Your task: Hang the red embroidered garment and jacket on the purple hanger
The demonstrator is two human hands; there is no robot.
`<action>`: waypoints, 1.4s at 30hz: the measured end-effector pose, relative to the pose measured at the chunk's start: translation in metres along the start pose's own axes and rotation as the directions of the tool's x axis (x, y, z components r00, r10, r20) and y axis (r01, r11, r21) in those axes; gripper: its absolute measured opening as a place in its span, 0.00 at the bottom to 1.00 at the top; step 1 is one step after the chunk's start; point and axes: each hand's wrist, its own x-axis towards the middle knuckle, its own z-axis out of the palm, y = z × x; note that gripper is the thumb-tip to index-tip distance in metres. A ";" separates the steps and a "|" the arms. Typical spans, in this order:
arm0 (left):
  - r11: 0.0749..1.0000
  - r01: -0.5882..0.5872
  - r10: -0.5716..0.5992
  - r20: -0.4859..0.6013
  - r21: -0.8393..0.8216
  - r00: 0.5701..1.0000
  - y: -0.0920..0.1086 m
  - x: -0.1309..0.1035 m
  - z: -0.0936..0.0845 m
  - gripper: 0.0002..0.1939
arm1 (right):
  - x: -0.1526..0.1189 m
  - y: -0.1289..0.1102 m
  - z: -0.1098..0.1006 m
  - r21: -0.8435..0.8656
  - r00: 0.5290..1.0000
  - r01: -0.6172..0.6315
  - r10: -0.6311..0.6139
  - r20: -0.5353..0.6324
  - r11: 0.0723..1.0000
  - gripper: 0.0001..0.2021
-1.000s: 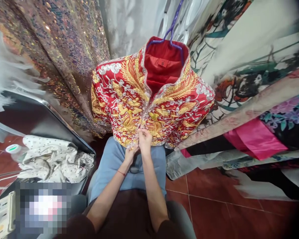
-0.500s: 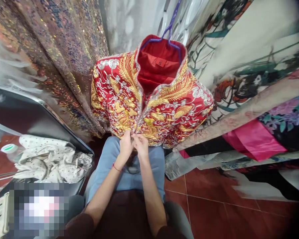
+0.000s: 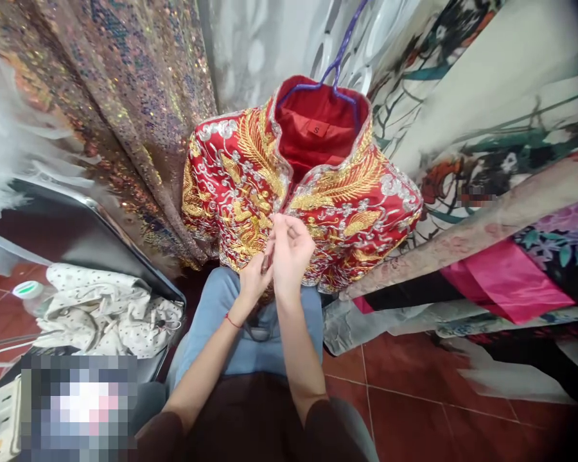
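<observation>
A red jacket [image 3: 361, 186] with gold and silver embroidery hangs upright on a purple hanger [image 3: 340, 61], its stand collar spread apart and a size label [image 3: 316, 129] inside. At the lower front edge, my left hand [image 3: 256, 277] is closed on the jacket near the hem. Higher up, my right hand [image 3: 293, 247] has thumb and finger pinched at the jacket's front closure, just below the open neck. The small piece between those fingertips is hidden. Part of the left fingers lies behind the right hand.
A sequined cloth [image 3: 158, 96] hangs on the left; a floral garment [image 3: 462, 154] hangs on the right. On a black chair [image 3: 72, 224] lies a dotted white cloth [image 3: 101, 308] beside a bottle [image 3: 31, 295]. A power strip [image 3: 0, 417] is at lower left.
My right hand has moved up along the jacket's front, from the hem to below the neck opening. My left hand stays low at the hem. The view has shifted slightly.
</observation>
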 end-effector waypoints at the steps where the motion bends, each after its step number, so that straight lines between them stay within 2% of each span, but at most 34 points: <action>1: 1.000 -0.013 0.013 -0.034 -0.005 0.999 0.006 0.008 -0.006 0.08 | 0.002 -0.003 -0.001 0.010 1.000 -0.007 0.006 0.011 1.000 0.12; 4: 0.991 -0.127 0.120 -0.168 -0.031 0.979 0.029 0.036 -0.024 0.06 | 0.002 0.003 -0.005 0.025 0.999 -0.029 0.028 0.020 0.999 0.12; 6: 0.967 -0.254 0.245 -0.183 -0.026 0.952 0.042 0.052 -0.030 0.08 | 0.001 0.009 -0.007 0.029 1.000 -0.020 0.020 0.008 0.999 0.12; 8: 0.944 -0.328 0.316 -0.179 -0.041 0.932 0.049 0.061 -0.029 0.11 | 0.002 0.012 -0.007 0.025 1.000 -0.004 0.004 0.003 1.000 0.12; 12: 0.946 -0.320 0.300 -0.220 -0.060 0.928 0.050 0.058 -0.016 0.10 | 0.015 -0.001 -0.002 -0.022 0.999 0.032 -0.032 0.002 0.999 0.12; 16: 0.955 -0.295 0.282 -0.208 -0.032 0.936 0.051 0.055 -0.011 0.09 | 0.033 -0.023 0.008 -0.086 0.988 0.154 -0.155 -0.007 0.984 0.11; 20: 0.963 -0.253 0.239 -0.141 -0.089 0.961 0.054 0.064 -0.020 0.07 | 0.047 -0.022 0.007 -0.256 0.973 0.220 -0.230 -0.008 0.941 0.14; 22: 0.949 -0.266 0.250 -0.110 -0.167 0.962 0.058 0.070 -0.031 0.06 | 0.053 -0.017 0.002 -0.411 0.964 0.226 -0.262 -0.032 0.883 0.16; 23: 0.936 -0.285 0.263 -0.131 -0.207 0.956 0.061 0.074 -0.039 0.06 | 0.057 -0.015 -0.001 -0.495 0.961 0.219 -0.273 -0.037 0.841 0.18; 25: 0.907 -0.353 0.292 -0.262 -0.231 0.920 0.070 0.087 -0.057 0.06 | 0.068 -0.014 -0.006 -0.655 0.958 0.189 -0.284 -0.042 0.732 0.22; 27: 0.883 -0.452 0.366 -0.421 -0.124 0.830 0.082 0.107 -0.079 0.09 | 0.078 -0.017 -0.010 -0.791 0.950 0.145 -0.306 -0.056 0.594 0.25; 28: 0.873 -0.485 0.414 -0.469 -0.037 0.780 0.088 0.119 -0.092 0.14 | 0.082 -0.020 -0.011 -0.841 0.945 0.125 -0.323 -0.061 0.526 0.25; 30: 0.839 -0.536 0.514 -0.456 0.092 0.726 0.096 0.148 -0.117 0.28 | 0.086 -0.030 -0.017 -0.897 0.932 0.142 -0.361 -0.021 0.418 0.25; 31: 0.836 -0.545 0.517 -0.422 0.061 0.745 0.097 0.163 -0.130 0.30 | 0.085 -0.036 -0.022 -0.904 0.923 0.198 -0.384 0.041 0.380 0.25; 32: 0.842 -0.539 0.506 -0.363 0.014 0.782 0.097 0.177 -0.142 0.29 | 0.083 -0.043 -0.030 -0.896 0.901 0.280 -0.416 0.121 0.345 0.23; 34: 0.849 -0.520 0.492 -0.221 -0.089 0.842 0.091 0.201 -0.160 0.25 | 0.078 -0.058 -0.054 -0.859 0.811 0.442 -0.525 0.258 0.259 0.20; 35: 0.851 -0.511 0.491 -0.161 -0.122 0.856 0.087 0.211 -0.167 0.23 | 0.077 -0.066 -0.069 -0.852 0.751 0.482 -0.596 0.283 0.203 0.19; 37: 0.850 -0.511 0.503 -0.097 -0.124 0.859 0.077 0.222 -0.172 0.20 | 0.080 -0.077 -0.101 -0.887 0.663 0.447 -0.707 0.244 0.114 0.23; 38: 0.849 -0.519 0.511 -0.100 -0.096 0.854 0.073 0.226 -0.172 0.18 | 0.084 -0.082 -0.115 -0.900 0.655 0.428 -0.715 0.243 0.087 0.26; 40: 0.849 -0.528 0.522 -0.150 0.000 0.839 0.071 0.229 -0.168 0.17 | 0.099 -0.088 -0.137 -0.893 0.695 0.446 -0.652 0.302 0.062 0.27; 42: 0.857 -0.504 0.514 -0.250 0.107 0.821 0.077 0.231 -0.165 0.19 | 0.118 -0.092 -0.146 -0.878 0.727 0.473 -0.596 0.341 0.075 0.26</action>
